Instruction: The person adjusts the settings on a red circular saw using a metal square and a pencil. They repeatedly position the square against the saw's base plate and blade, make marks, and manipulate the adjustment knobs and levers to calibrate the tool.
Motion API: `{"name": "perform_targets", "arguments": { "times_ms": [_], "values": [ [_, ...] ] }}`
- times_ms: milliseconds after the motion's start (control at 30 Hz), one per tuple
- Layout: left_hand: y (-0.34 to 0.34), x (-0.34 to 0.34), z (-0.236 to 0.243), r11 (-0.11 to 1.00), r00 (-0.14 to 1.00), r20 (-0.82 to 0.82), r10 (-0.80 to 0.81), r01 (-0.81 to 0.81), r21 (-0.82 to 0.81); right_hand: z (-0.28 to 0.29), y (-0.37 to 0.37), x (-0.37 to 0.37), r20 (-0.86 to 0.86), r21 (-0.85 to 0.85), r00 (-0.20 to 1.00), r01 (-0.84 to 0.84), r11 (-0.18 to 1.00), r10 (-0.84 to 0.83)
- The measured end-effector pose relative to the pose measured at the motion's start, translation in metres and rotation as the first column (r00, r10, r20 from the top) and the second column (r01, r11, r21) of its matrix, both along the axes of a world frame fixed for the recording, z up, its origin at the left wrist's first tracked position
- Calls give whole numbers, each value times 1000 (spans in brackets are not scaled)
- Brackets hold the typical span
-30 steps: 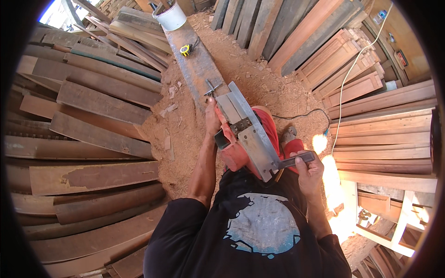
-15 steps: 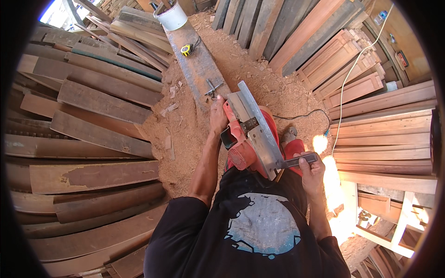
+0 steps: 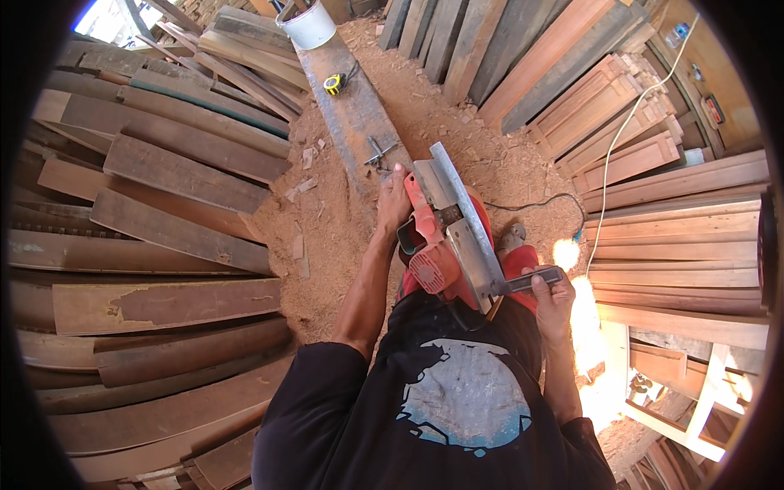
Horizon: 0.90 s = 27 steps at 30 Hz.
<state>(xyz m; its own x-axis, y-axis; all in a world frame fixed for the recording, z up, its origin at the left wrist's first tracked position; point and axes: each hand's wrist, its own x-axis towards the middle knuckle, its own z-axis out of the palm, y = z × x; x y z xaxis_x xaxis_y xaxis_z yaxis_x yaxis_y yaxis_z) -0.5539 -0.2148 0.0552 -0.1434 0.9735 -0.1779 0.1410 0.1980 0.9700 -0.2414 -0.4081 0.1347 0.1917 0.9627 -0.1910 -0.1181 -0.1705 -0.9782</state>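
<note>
We have tipped the red power planer (image 3: 445,245) further on edge since a second ago. Our left hand (image 3: 394,202) wraps its front, our right hand (image 3: 551,296) pinches a tool at its base; a slip could drop it onto the plank (image 3: 351,114).

- A white bucket (image 3: 309,24) stands at the far end of a long plank (image 3: 347,114).
- A yellow tape measure (image 3: 333,83) lies on the plank.
- Sawdust (image 3: 327,220) covers the floor.
- Stacked boards (image 3: 155,204) lie at the left.
- A white cord (image 3: 629,122) crosses the timber at the right.
</note>
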Motion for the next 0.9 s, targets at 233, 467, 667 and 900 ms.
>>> {"name": "perform_targets", "arguments": {
  "times_ms": [233, 467, 667, 900],
  "values": [
    [-2, 1, 4, 1000, 1000, 12, 7, -7, 6, -1, 3, 3, 23, 1, 1000, -16, 1000, 16],
    [-1, 0, -2, 1000, 997, 71, 20, -19, -9, -1, 2, 1, 20, -7, 1000, 1, 1000, -1],
    [-3, 2, 7, 1000, 999, 51, 1, -1, 0, -1, 1, 0, 10, -13, 1000, 7, 1000, -7],
    [0, -3, -12, 999, 992, 121, 23, -28, 38, -2, 2, -2, -9, -7, 999, 33, 999, -33]
  ]
}}
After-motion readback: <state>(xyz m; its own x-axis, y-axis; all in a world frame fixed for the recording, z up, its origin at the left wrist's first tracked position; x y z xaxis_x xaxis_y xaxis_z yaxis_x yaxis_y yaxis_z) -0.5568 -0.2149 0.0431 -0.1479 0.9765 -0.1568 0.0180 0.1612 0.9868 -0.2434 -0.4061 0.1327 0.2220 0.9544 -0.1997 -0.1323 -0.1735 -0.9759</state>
